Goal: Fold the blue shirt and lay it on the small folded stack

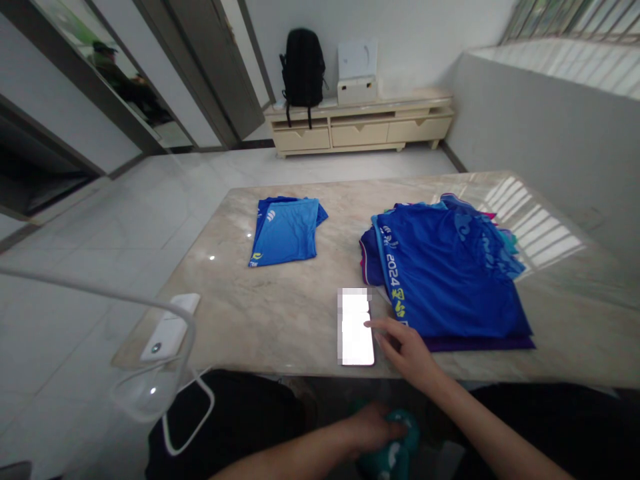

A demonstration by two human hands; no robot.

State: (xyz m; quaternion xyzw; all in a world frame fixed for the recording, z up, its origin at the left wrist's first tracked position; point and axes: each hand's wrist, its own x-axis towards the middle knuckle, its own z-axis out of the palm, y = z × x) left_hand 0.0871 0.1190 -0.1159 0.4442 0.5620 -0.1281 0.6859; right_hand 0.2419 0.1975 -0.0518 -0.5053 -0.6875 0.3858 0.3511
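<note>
A phone (357, 337) with a bright, blurred-out screen lies on the table near its front edge. My right hand (410, 350) reaches over it from the right, its index finger stretched onto the screen's edge and the other fingers loosely bent, holding nothing. Below the table edge, over my lap, my left hand (373, 427) is closed on a teal cloth (395, 453) with white marks; its fingers are partly hidden in shadow. Beside the right hand lies a stack of blue shirts (450, 273), the top one printed "2024". A smaller folded blue pile (290, 230) sits farther left.
The marble-patterned table (220, 293) has a white flat box (171, 327) on its left side. A white cable (190, 333) loops down there. Past the table stands a low cabinet (360, 133) bearing a black backpack (303, 67) and a white box (357, 70). A person (125, 80) shows beyond a doorway.
</note>
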